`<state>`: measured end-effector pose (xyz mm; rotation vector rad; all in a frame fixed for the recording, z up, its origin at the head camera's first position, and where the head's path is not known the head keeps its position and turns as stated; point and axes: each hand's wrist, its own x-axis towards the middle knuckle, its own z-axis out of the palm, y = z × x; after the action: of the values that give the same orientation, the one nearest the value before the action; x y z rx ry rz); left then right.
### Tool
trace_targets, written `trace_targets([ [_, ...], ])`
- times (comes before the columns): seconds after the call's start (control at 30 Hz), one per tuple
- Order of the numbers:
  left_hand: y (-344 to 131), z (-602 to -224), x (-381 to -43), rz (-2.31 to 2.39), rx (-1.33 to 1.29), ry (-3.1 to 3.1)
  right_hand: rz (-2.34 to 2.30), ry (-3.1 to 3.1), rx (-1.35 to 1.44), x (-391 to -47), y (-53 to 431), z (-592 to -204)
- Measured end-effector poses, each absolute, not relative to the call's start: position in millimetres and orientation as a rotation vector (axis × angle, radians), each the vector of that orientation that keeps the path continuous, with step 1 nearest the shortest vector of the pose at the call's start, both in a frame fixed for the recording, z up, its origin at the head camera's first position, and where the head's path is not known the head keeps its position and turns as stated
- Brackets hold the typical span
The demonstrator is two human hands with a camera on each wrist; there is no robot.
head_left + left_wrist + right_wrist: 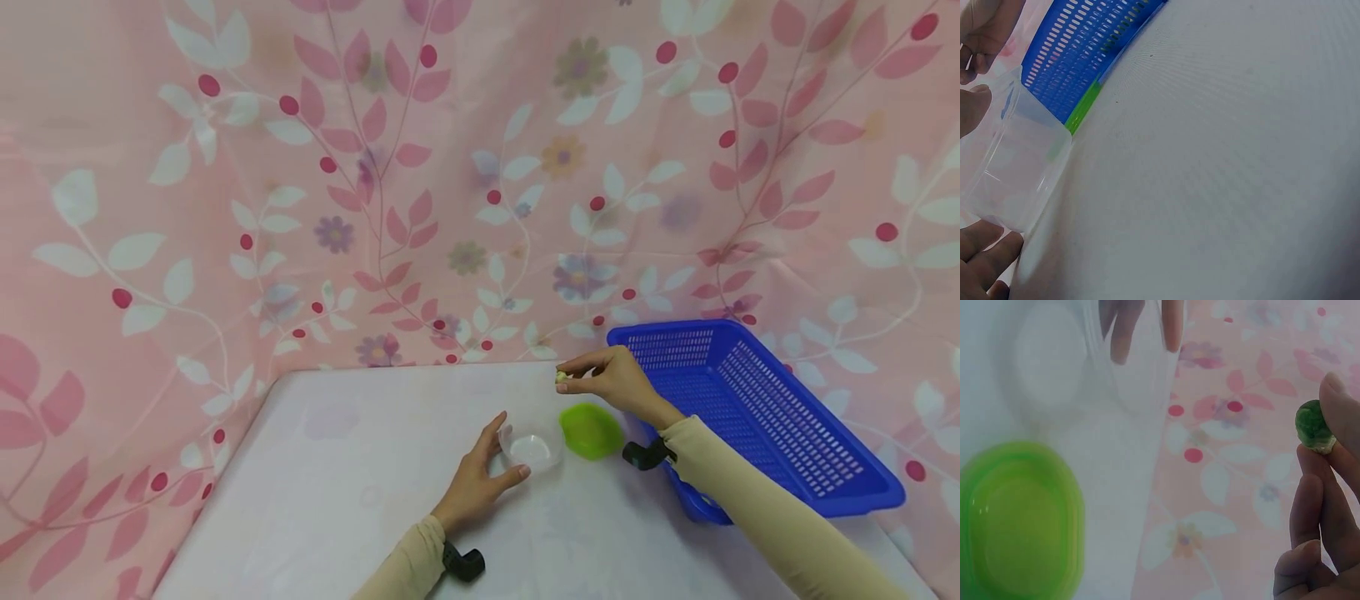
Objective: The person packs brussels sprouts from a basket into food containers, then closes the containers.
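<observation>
My right hand (617,383) pinches a small green Brussels sprout (1314,426) between thumb and fingertips, raised above the far side of a green bowl (591,431). The sprout's pale base faces the fingers in the right wrist view. On the table, a clear plastic bowl (532,450) stands upright just left of the green one. My left hand (477,477) holds this clear bowl from its left, thumb on the near side and fingers around the far side. In the left wrist view the clear bowl (1019,156) looks see-through, with the thumb at its rim.
A large blue perforated basket (780,417) occupies the table's right side, next to the green bowl and under my right forearm. The white table (315,483) reaches back to a pink floral curtain (420,183). A dark wrist camera (645,454) sits on each sleeve.
</observation>
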<state>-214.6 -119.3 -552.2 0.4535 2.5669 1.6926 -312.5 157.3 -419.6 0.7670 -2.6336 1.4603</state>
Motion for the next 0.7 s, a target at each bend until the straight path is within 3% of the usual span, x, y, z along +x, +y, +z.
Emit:
trace_targets([
  [0.7,-120,-550,-213,1.689,0.465,2.554,1.814,-2.572,0.620,-286,120,-425],
])
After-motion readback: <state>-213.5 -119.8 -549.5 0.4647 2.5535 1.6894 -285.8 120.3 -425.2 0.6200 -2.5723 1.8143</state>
